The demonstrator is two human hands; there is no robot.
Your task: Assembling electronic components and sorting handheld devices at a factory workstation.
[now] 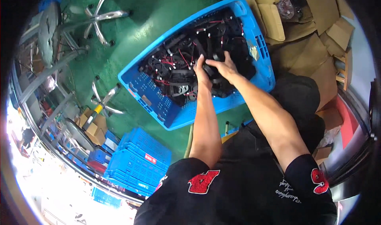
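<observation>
My left hand [202, 72] and my right hand [227, 69] are close together over a blue plastic crate [152, 32]. A dark, rounded part [208, 69] lies between them, with fingers of both hands curled against it. Its exact kind is hard to make out against the dark pile. Under and around my hands, the crate holds a heap of black plastic parts [180, 72] with thin red wires and small white connectors. Some of these parts look curved like bands. The crate's left inner end shows bare perforated blue wall.
Stacked blue crates [137, 161] stand at the lower left. Chair bases with chrome legs [104, 17] rest on the green floor [151, 11] to the left. Flattened cardboard [301, 62] and boxes lie on the right, beside my black-clothed leg [295, 92].
</observation>
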